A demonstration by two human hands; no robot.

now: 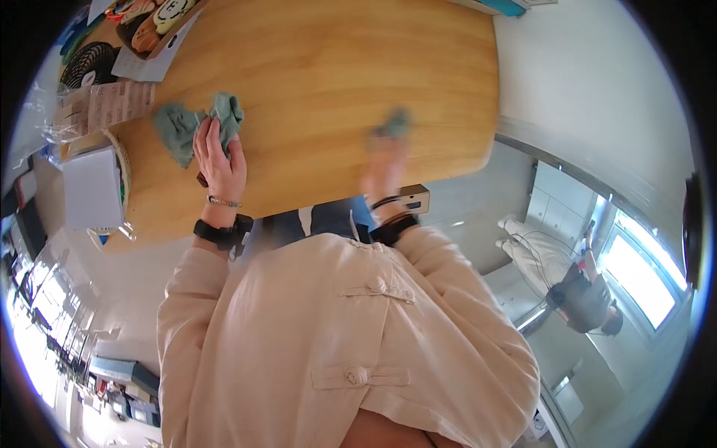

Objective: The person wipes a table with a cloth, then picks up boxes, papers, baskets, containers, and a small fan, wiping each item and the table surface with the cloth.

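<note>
My left hand (222, 163) rests on the left part of the wooden table (321, 82), its fingers bent over a crumpled green cloth (178, 132). Part of that cloth bunches up beyond the fingertips and part spreads to the left. Farther right, my right hand (386, 163) is smeared by motion. A smaller bit of green cloth (397, 121) shows at its fingertips, also blurred, against the tabletop. Both wrists carry dark bands. A small dark brown thing lies beside my left palm, too hidden to name.
At the table's left edge stand a basket with white paper (92, 187), a clear plastic packet (112, 108) and a black round mesh object (89, 66). A box of cartoon-like items (153, 26) sits behind them. A person (586, 299) appears at the right, beside a window.
</note>
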